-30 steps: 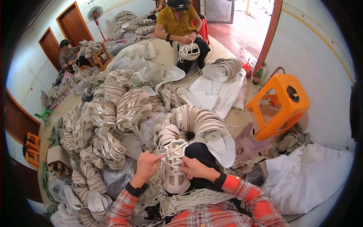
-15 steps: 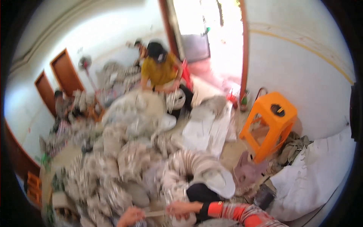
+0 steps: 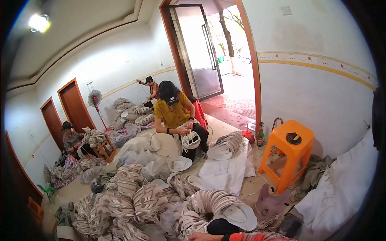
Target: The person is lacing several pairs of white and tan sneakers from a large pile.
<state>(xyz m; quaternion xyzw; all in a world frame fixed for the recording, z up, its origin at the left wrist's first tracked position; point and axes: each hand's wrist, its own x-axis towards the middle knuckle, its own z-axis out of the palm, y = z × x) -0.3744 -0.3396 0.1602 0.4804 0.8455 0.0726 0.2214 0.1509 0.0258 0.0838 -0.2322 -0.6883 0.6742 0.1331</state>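
Observation:
Only part of my right hand (image 3: 201, 237) shows at the lower edge, its fingers cut off by the frame, so what it may hold is hidden. A black band (image 3: 225, 237) circles the wrist, below a red striped sleeve (image 3: 261, 236). Just beyond the hand lies a curved stack of nested beige-and-white pieces (image 3: 209, 201) that look like shoe uppers, with a broad white one (image 3: 237, 217) at its near end. Black cloth (image 3: 221, 227) is between stack and wrist. My left hand is out of the picture.
Bundled pieces (image 3: 148, 201) heap up at left. A person in a yellow top (image 3: 171, 114) handles white cords ahead; two others sit farther back. An orange stool (image 3: 287, 152) and a green bottle (image 3: 260, 135) stand at right, white sheeting (image 3: 341, 197) nearer, an open door (image 3: 205, 56) beyond.
The view has tilted up, so the scene sits lower. My left hand, earlier visible with a pale strip between both hands, has left the picture; my right hand is now at the lower edge.

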